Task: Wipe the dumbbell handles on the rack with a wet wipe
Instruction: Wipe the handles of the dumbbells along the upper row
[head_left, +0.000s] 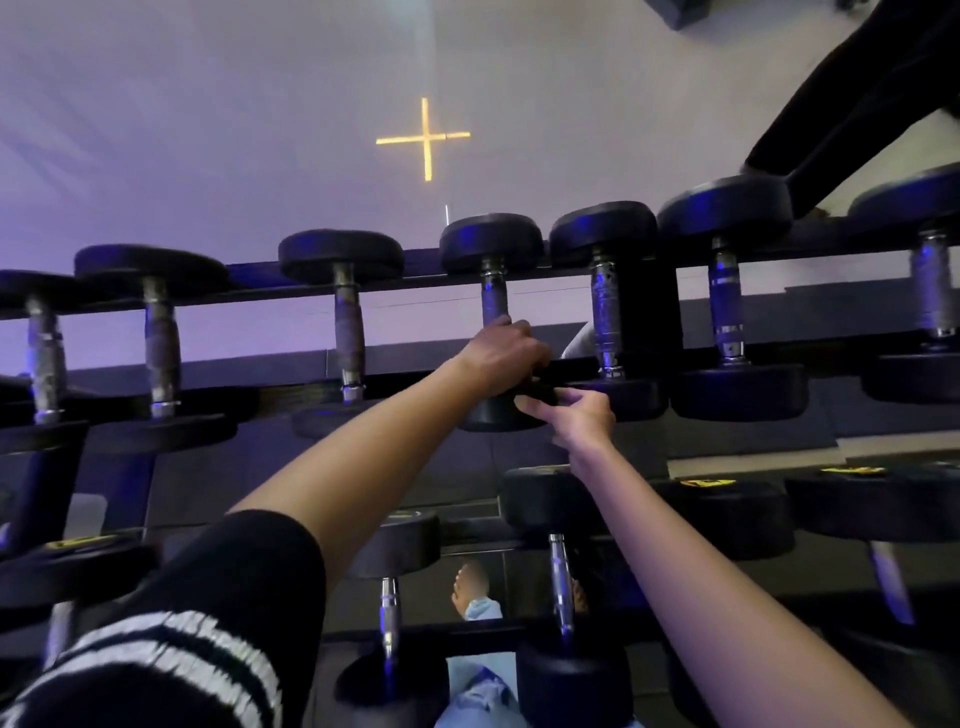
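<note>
A two-tier black rack (291, 395) holds a row of black dumbbells with metal handles. My left hand (506, 351) is wrapped around the near end of the middle dumbbell's handle (493, 299). My right hand (574, 415) pinches the dark edge of that dumbbell's near head (491, 415), just below the left hand. A pale grey shape (579, 340) shows beside my left hand; I cannot tell whether it is the wet wipe. No wipe shows clearly in either hand.
Neighbouring dumbbells stand close on both sides, at the left (349, 332) and the right (605, 312). The lower tier holds heavier dumbbells (561, 582). Another person's dark legs (857, 104) stand behind the rack at top right. A yellow cross (426, 137) marks the floor.
</note>
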